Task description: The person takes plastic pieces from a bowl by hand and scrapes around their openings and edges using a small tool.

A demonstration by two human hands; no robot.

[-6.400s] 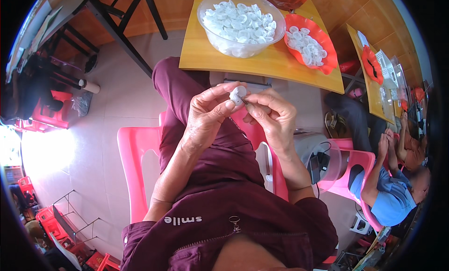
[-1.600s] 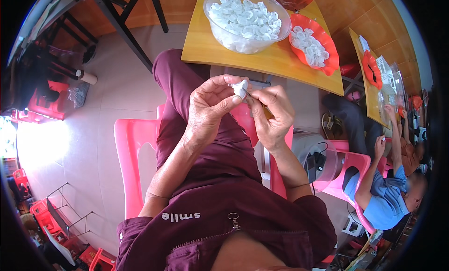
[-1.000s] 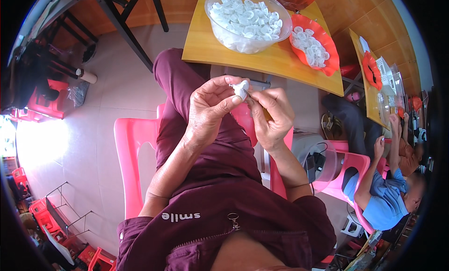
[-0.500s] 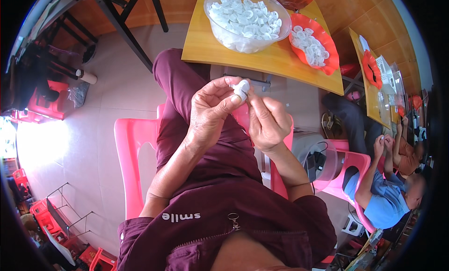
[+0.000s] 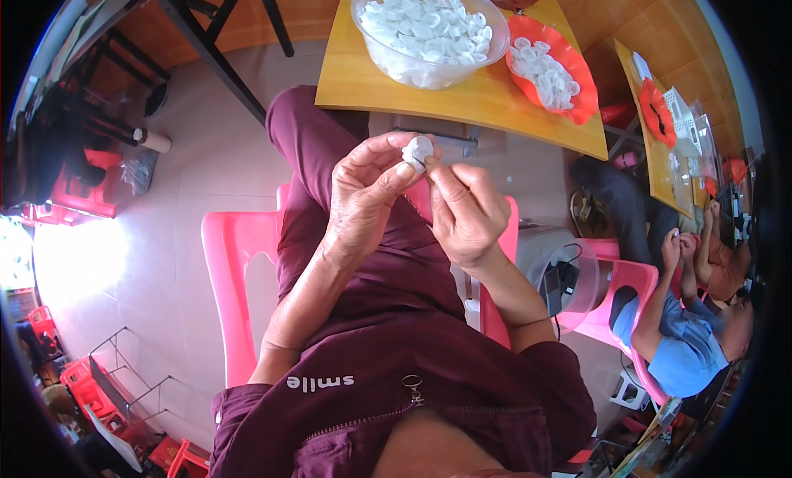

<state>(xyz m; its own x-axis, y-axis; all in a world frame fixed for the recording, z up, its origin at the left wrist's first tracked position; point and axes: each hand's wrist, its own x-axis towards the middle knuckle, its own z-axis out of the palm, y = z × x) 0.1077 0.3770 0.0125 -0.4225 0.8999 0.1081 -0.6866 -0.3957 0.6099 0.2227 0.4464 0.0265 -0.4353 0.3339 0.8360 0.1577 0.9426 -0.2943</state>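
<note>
Head view, only cam avail.: person sat on a pink plastic chair (image 5: pixel 235 288), both hands raised close together over the lap. Left hand (image 5: pixel 363 202) had thumb & fingertips pinched on a small white plastic piece (image 5: pixel 417 150); right hand (image 5: pixel 466 210) met it from the other side, fingertips touching the same piece, so the pair were closed on it jointly. Couldn't tell whether the piece was one part or two being pressed together; too small, partly hidden by fingers. Piece sat at chest-front height, just short of the near edge of the wooden table (image 5: pixel 388 90), not yet over it. On the table: clear bowl (image 5: pixel 429 28) heaped w/ similar white pieces, and just beside it to the right an orange tray (image 5: pixel 553 70) w/ a thinner single layer of white pieces. Judgement on progress: mid-batch. Bowl looked nearly full and tray only partly covered, so prob. most pieces left, but which container was supply vs. finished couldn't be read from this frame. Current piece in hand, not set down. Far right: another person in a blue top (image 5: pixel 689 350) seated at a second table (image 5: pixel 660 148), own hands busy, well apart from this work.
</note>
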